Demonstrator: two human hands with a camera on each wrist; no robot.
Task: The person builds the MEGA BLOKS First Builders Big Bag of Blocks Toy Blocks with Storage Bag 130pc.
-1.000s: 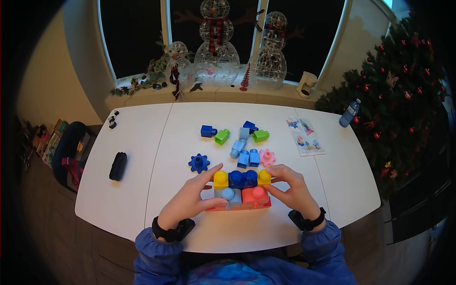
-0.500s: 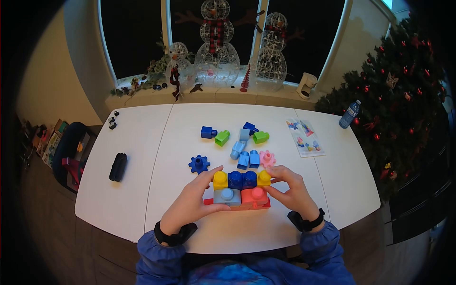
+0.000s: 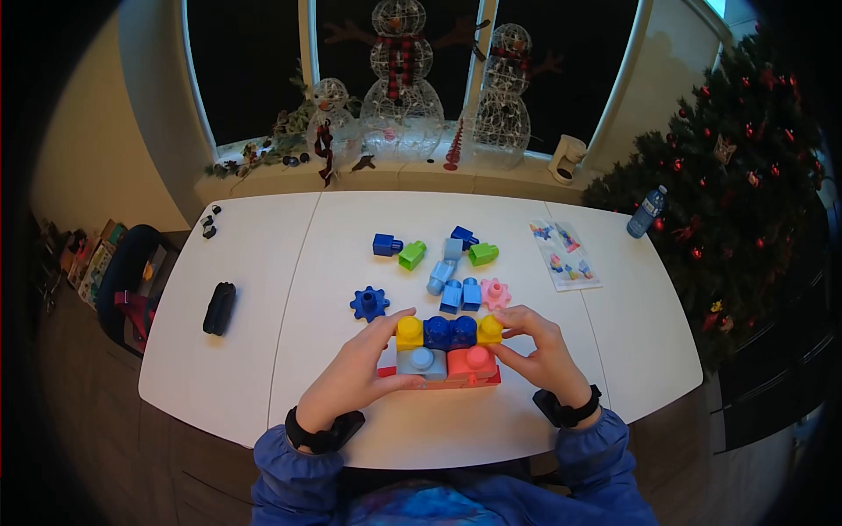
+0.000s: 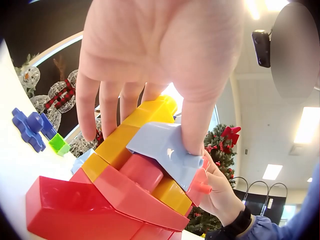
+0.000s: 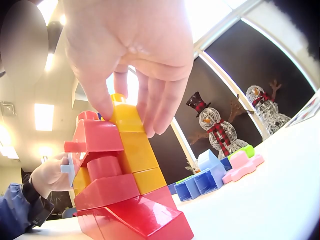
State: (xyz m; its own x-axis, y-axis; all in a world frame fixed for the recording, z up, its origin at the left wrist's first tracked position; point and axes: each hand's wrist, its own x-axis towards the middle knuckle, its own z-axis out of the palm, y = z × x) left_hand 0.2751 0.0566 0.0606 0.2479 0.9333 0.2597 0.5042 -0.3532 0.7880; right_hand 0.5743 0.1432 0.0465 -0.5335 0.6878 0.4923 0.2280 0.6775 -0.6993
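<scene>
A toy block structure (image 3: 449,383) stands on the table before the person, with red blocks at its base. On it sit a light blue block (image 3: 421,361) at left and a coral block (image 3: 471,361) at right. Behind these runs a top row of yellow and dark blue blocks (image 3: 450,331). The left hand (image 3: 355,364) holds the structure's left end, its thumb against the light blue block (image 4: 167,150) and its fingers along the yellow side. At the other end, the right hand (image 3: 539,351) pinches a yellow block (image 5: 127,117) between thumb and fingers.
Beyond the structure lie loose light blue blocks (image 3: 450,296), green blocks (image 3: 412,255), a dark blue gear-shaped block (image 3: 369,303) and a pink one (image 3: 495,294). A picture sheet (image 3: 566,254) and water bottle (image 3: 646,212) lie right; a black case (image 3: 219,309) lies left.
The left thumb has slid slightly lower on the structure's front and the left wrist has shifted a little to the right. The right hand keeps its hold.
</scene>
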